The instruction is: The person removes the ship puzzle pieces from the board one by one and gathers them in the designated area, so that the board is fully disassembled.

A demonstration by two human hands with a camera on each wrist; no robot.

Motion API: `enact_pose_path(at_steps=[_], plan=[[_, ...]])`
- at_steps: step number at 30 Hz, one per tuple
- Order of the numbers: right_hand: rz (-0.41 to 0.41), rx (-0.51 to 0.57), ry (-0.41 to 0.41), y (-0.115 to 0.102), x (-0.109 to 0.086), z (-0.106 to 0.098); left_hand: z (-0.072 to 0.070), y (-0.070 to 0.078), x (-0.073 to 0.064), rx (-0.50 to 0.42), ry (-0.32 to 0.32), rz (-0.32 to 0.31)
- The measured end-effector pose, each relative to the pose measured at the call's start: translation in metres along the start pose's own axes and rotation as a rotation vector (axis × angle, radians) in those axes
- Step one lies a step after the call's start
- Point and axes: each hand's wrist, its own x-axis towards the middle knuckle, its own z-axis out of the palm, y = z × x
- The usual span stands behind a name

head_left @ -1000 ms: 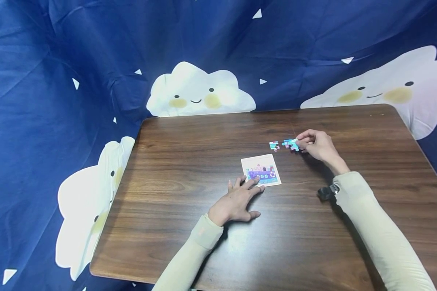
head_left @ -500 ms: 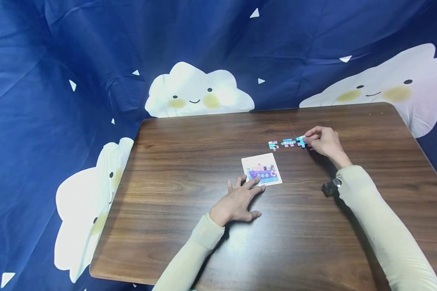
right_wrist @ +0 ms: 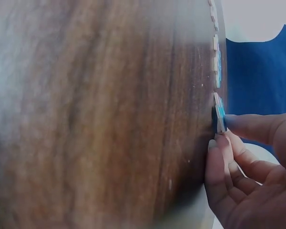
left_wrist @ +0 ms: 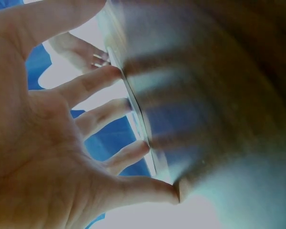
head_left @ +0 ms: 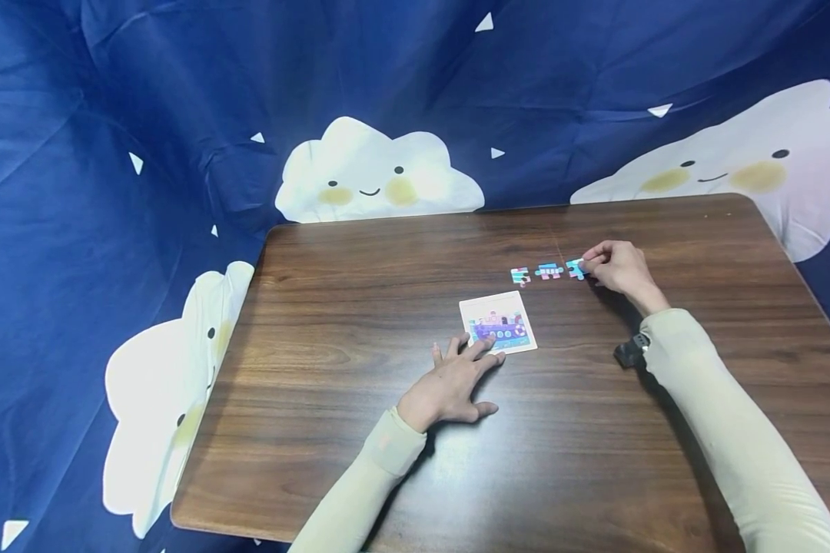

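My right hand [head_left: 620, 269] pinches the right edge of a blue and white jigsaw piece [head_left: 575, 268] between thumb and fingers. In the right wrist view this jigsaw piece [right_wrist: 219, 113] is seen edge-on, slightly tilted, its near end a little off the table. To its left lie two more jigsaw pieces, a blue and pink middle one [head_left: 549, 271] and a striped one [head_left: 520, 276], all three apart. My left hand [head_left: 446, 385] has its fingers spread, and some fingertips rest on the lower part of a square picture card [head_left: 496, 319] printed with a purple ship.
The brown wooden table [head_left: 332, 369] carries everything, its far edge running along a blue curtain [head_left: 401, 69] with white clouds. A small black device [head_left: 631, 352] hangs at the right sleeve's cuff.
The right jigsaw piece has been drawn off to the right by my right hand, opening gaps between it and the middle piece. My left hand and the card stay in place.
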Motion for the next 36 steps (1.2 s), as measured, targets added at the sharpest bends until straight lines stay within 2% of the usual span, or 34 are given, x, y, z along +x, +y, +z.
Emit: enact_pose_path(at_steps=[16,32,36], plan=[[-0.009,-0.07,-0.014,0.006,0.001,0.002,0.002,0.002,-0.002,-0.002,0.019,-0.004],[-0.034,-0.083,0.046,0.008,-0.003,0.007,0.003,0.001,-0.004,-0.028,0.058,-0.004],[-0.054,-0.076,0.109,0.004,-0.009,0.011,0.004,0.0,-0.006,-0.027,0.083,0.0]])
